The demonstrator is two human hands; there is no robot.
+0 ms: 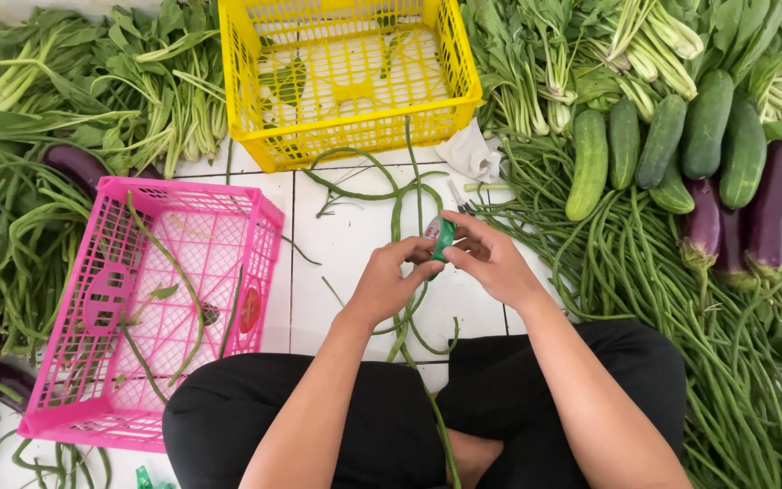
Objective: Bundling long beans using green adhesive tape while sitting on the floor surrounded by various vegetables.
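**Hidden and cut off**

The small green roll [443, 237] is mostly covered by the fingers of the left hand [391, 281] and right hand [491, 261]. The yellow crate [459, 63] runs off the top edge. The pink crate [269, 217] hides the floor tiles beneath it.

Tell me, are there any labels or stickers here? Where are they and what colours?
Tape roll: between both hands, small and round, green with a red and white label.
Round sticker: inside the pink crate, on its right wall, oval, red-orange.
Green scrap: on the floor at the bottom edge, too small to tell.
No signs or screens.
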